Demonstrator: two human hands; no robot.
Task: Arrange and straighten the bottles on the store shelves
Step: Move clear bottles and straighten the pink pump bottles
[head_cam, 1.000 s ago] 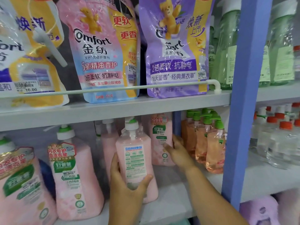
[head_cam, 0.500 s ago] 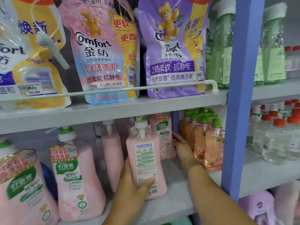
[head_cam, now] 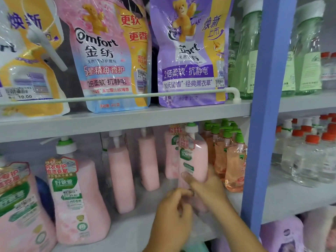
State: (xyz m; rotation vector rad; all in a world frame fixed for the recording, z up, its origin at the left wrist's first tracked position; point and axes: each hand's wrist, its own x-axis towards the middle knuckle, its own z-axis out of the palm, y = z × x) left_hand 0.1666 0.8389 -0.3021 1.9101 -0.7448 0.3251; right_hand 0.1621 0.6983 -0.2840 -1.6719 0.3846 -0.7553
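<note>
A pink pump bottle (head_cam: 195, 155) stands on the lower shelf (head_cam: 127, 231), just left of the orange pump bottles (head_cam: 234, 160). My right hand (head_cam: 207, 182) grips its body, thumb across the front label. My left hand (head_cam: 174, 208) curls round its base from the left. Another pink bottle (head_cam: 170, 160) stands behind it. Two slim pink bottles (head_cam: 121, 179) (head_cam: 148, 160) show their narrow sides further left. A large pink bottle (head_cam: 72, 197) faces forward at the left.
Refill pouches (head_cam: 189, 57) lean behind a white rail (head_cam: 127, 96) on the upper shelf, with green bottles (head_cam: 249, 51) beside them. A blue upright post (head_cam: 269, 124) stands at the right. Clear bottles with orange caps (head_cam: 309, 157) fill the neighbouring bay.
The pink bottle has moved right, up against the orange bottles, and has turned. My right hand left the back bottle and took hold of it. My left hand slid down to its base.
</note>
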